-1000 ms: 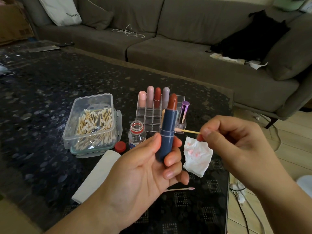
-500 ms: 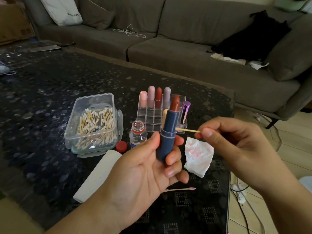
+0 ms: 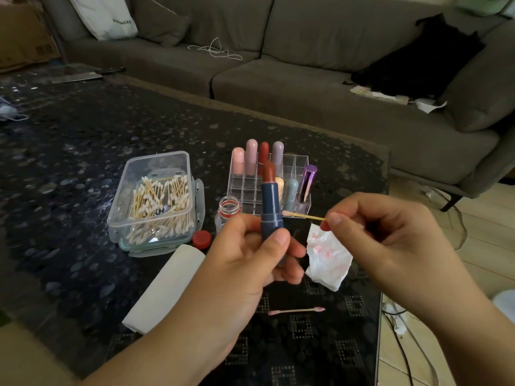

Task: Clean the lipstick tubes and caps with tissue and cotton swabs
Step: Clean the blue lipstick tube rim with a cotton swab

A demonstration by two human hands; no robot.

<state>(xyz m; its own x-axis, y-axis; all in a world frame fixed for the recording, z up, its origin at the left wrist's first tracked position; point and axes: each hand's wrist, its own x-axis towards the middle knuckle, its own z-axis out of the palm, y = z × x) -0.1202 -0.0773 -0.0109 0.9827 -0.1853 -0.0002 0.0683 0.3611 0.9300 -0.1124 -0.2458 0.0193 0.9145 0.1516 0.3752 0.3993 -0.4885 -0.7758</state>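
Note:
My left hand (image 3: 245, 263) grips a dark blue lipstick tube (image 3: 270, 207) upright, its brown-red stick extended and uncapped. My right hand (image 3: 390, 240) pinches a cotton swab (image 3: 303, 216) by its wooden stem; the swab's tip touches the right side of the tube near its middle ring. A crumpled tissue (image 3: 328, 257) with pink stains lies on the table under my right hand. A clear organiser (image 3: 289, 162) behind holds several capped lipsticks. A used pink-tipped swab (image 3: 296, 310) lies near the table's front.
A clear box of cotton swabs (image 3: 156, 201) stands at the left. A small open bottle (image 3: 228, 210) and its red cap (image 3: 201, 238) sit beside it. A folded white tissue pack (image 3: 167, 288) lies front left. The dark glass table (image 3: 83, 140) ends at right; a grey sofa (image 3: 306, 65) is behind.
My left hand has turned the tube more upright and shifted its grip, thumb now in front. The swab tip stays against the tube's side.

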